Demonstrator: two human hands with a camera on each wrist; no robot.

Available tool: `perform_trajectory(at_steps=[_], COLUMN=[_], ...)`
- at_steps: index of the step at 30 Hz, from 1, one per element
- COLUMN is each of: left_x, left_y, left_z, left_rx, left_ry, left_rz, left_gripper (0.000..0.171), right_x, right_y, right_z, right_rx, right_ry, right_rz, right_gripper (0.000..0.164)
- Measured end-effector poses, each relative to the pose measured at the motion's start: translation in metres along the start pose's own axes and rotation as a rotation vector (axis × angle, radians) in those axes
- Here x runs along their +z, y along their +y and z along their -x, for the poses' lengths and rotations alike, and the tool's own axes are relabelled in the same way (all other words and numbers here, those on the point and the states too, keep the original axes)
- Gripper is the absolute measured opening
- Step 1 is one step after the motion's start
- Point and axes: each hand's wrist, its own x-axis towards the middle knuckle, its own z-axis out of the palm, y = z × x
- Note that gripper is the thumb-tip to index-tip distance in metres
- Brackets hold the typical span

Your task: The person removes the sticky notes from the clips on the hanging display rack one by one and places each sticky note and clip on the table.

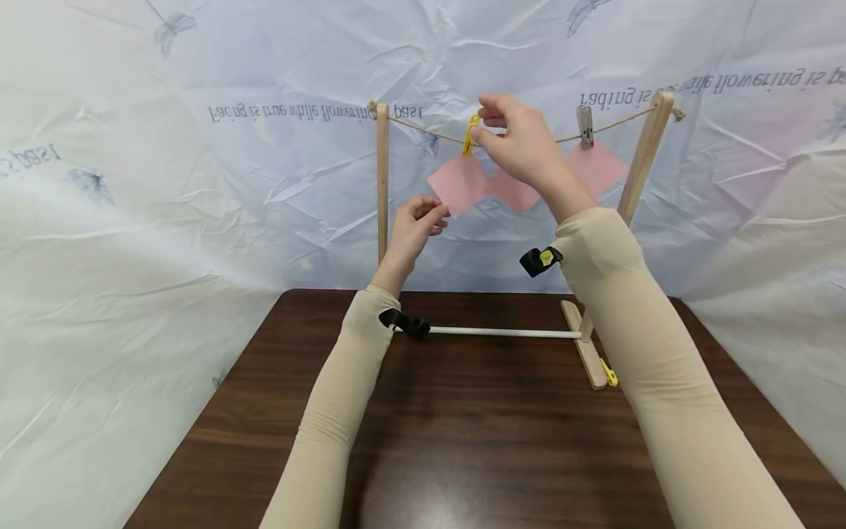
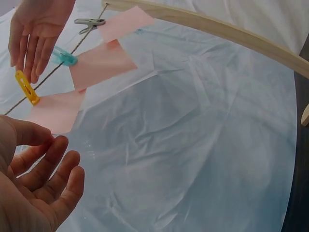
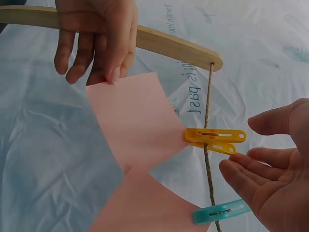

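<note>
A square of pink paper hangs by one corner from a yellow clothespin clipped over a twine line. My left hand pinches the paper's lower left edge between thumb and index finger; the other fingers are loosely bent. Beside the clothespin's handles is my right hand, its thumb and fingers spread apart around them without squeezing. A second pink paper hangs from a teal clothespin, partly behind my right hand in the head view. A third pink paper hangs from a grey clothespin.
The twine runs between a left wooden post and a right wooden post. A white rod joins the stand low down, above the dark table. Another yellow clothespin lies by the right wooden foot.
</note>
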Motion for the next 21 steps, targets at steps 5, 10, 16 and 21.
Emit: perform_trajectory(at_steps=[5, 10, 16, 21], left_x=[-0.0029, -0.0055, -0.0084, -0.0093], left_y=[0.0011, 0.0011, 0.0005, 0.0007], left_z=[0.0025, 0.0048, 0.0087, 0.0100], left_rx=[0.005, 0.010, 0.007, 0.019], left_ry=[0.001, 0.006, 0.010, 0.015], left_rz=[-0.002, 0.000, -0.009, -0.009], left_gripper=[0.013, 0.012, 0.011, 0.011], right_x=[0.0021, 0.0034, 0.0070, 0.0084], right_y=[0.0011, -0.0006, -0.0012, -0.0007], right_z=[-0.0048, -0.0093, -0.0098, -0.0090], right_rx=[0.023, 0.061, 0.086, 0.090], right_ry=[-0.017, -0.056, -0.117, -0.118], right_rz=[0.016, 0.055, 0.072, 0.094], right_gripper=[0.061, 0.062, 0.062, 0.060])
